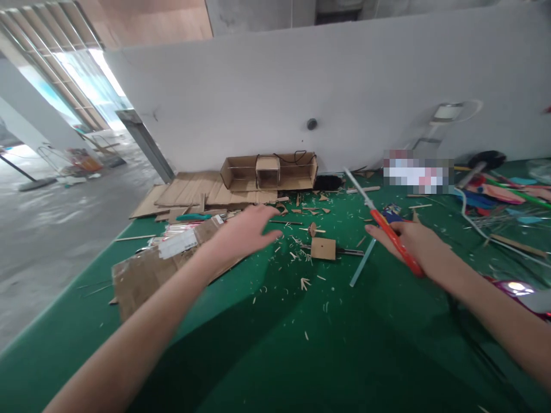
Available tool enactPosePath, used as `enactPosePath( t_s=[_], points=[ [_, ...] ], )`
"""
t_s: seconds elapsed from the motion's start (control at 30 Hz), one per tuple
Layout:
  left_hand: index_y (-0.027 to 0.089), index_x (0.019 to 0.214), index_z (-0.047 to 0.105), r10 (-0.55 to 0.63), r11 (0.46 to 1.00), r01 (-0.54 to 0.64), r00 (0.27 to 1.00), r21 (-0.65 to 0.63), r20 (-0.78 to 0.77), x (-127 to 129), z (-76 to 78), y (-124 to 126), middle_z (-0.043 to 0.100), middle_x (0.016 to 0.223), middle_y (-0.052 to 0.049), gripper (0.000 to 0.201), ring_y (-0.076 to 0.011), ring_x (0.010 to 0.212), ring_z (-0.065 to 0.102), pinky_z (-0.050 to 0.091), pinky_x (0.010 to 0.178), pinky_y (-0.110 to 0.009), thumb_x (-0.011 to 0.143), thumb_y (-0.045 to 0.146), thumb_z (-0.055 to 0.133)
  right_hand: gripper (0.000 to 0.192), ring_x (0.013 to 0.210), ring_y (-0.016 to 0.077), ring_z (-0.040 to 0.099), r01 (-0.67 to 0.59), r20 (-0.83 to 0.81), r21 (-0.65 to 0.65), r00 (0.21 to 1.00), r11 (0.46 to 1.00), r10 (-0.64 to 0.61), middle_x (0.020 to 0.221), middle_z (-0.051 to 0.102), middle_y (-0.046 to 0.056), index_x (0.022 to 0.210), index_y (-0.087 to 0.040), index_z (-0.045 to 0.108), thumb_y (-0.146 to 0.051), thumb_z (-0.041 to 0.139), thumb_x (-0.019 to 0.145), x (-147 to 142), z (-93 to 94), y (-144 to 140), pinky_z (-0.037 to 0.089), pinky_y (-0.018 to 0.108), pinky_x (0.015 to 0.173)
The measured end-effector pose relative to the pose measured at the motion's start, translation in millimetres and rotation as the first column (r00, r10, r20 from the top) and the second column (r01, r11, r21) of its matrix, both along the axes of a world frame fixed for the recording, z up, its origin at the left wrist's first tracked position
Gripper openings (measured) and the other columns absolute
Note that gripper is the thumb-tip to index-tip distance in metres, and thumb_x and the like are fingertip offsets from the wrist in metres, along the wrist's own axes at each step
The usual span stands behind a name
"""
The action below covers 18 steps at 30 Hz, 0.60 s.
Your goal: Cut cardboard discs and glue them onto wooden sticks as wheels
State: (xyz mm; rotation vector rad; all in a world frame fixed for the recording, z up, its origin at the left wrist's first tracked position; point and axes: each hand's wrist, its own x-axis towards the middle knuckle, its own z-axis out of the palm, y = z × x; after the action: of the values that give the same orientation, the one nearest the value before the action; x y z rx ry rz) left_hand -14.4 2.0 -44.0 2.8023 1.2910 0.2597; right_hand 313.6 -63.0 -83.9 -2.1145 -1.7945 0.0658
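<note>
My left hand (pixel 247 232) reaches over the left part of the green table, thumb and fingers apart with nothing in them. Below and left of it lie cardboard pieces (pixel 148 281). My right hand (pixel 415 244) grips a slim tool with a red-orange handle (pixel 394 238) and a long pale shaft (pixel 359 187) pointing up and left; its exact kind I cannot make out. A translucent bluish stick (pixel 363 263) lies beside that hand. Between the hands are a small cardboard square (pixel 323 249) on dark metal prongs and a small brown disc (pixel 312 229) on a thin wooden stick.
An open cardboard frame (pixel 269 173) stands against the white wall (pixel 258 97). Wood shavings (pixel 305 284) litter the green table (pixel 275 355). Teal-handled tools (pixel 193 217) lie left; coloured strips and wires (pixel 499 198) pile up right, near a shiny pink object (pixel 516 289).
</note>
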Motion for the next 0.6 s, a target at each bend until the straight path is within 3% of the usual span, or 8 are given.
enactPosePath(
  t_s=[0.1, 0.17, 0.3, 0.4, 0.47, 0.6],
  points=[
    [0.018, 0.132, 0.035, -0.127, 0.991, 0.128, 0.992, 0.036, -0.022, 42.4, -23.2, -7.3, 0.050, 0.128, -0.009, 0.051, -0.0254, 0.115, 0.044, 0.040, 0.093, -0.040, 0.084, 0.032, 0.042, 0.042, 0.049, 0.0199, 0.054, 0.026, 0.152, -0.189, 0.988, 0.982, 0.003, 0.054, 0.058, 0.009, 0.059, -0.019, 0.054, -0.059, 0.050, 0.074, -1.4, 7.2, 20.6, 0.038, 0.032, 0.048],
    [0.015, 0.134, 0.032, -0.133, 0.990, 0.134, 0.991, 0.040, -0.026, 58.0, -36.3, 0.8, 0.046, 0.132, -0.011, 0.056, -0.0268, 0.118, 0.040, 0.041, 0.092, -0.040, 0.080, 0.022, 0.044, 0.040, 0.052, 0.0204, 0.055, 0.053, 0.240, -0.264, 0.971, 0.963, 0.012, 0.060, 0.060, 0.011, 0.059, -0.018, 0.054, -0.054, 0.049, 0.075, -1.9, 12.5, 32.9, 0.037, 0.031, 0.047],
    [0.012, 0.117, 0.049, -0.069, 0.998, 0.069, 0.997, -0.013, -0.037, 70.7, -53.5, 27.9, 0.054, 0.119, -0.013, 0.041, -0.0272, 0.111, 0.045, 0.043, 0.088, -0.038, 0.077, 0.018, 0.046, 0.031, 0.056, 0.0216, 0.057, 0.022, 0.270, -0.302, 0.961, 0.953, 0.064, 0.061, 0.060, 0.012, 0.058, -0.017, 0.056, -0.044, 0.054, 0.074, -3.4, 17.0, 47.0, 0.038, 0.031, 0.049],
    [0.016, 0.099, 0.058, -0.062, 0.995, 0.065, 0.997, -0.075, 0.035, 74.3, -61.5, 39.9, 0.063, 0.096, -0.010, 0.025, -0.0242, 0.097, 0.053, 0.046, 0.078, -0.034, 0.078, 0.018, 0.045, 0.028, 0.073, 0.0263, 0.061, -0.025, 0.318, -0.197, 0.944, 0.980, 0.088, 0.078, 0.064, 0.016, 0.076, -0.015, 0.062, -0.038, 0.046, 0.080, -11.9, 15.1, 42.3, 0.042, 0.034, 0.056],
    [0.018, 0.090, 0.060, -0.077, 0.993, 0.084, 0.993, -0.081, 0.089, 75.6, -64.8, 42.3, 0.063, 0.090, -0.008, 0.018, -0.0231, 0.092, 0.055, 0.046, 0.075, -0.033, 0.078, 0.020, 0.046, 0.031, 0.083, 0.0283, 0.060, -0.115, 0.363, 0.003, 0.926, 0.993, 0.107, 0.090, 0.064, 0.018, 0.092, -0.014, 0.062, -0.031, 0.038, 0.084, -22.7, 12.2, 33.1, 0.045, 0.038, 0.062],
    [0.019, 0.082, 0.060, -0.070, 0.993, 0.085, 0.981, -0.078, 0.180, 72.0, -64.9, 38.9, 0.061, 0.089, -0.006, 0.013, -0.0212, 0.089, 0.055, 0.045, 0.073, -0.031, 0.079, 0.018, 0.047, 0.042, 0.102, 0.0290, 0.056, -0.500, 0.174, -0.004, 0.852, 0.866, 0.493, 0.112, 0.062, 0.012, 0.117, -0.019, 0.056, -0.040, 0.044, 0.083, -51.4, 1.1, 12.8, 0.047, 0.042, 0.077]
  ],
)
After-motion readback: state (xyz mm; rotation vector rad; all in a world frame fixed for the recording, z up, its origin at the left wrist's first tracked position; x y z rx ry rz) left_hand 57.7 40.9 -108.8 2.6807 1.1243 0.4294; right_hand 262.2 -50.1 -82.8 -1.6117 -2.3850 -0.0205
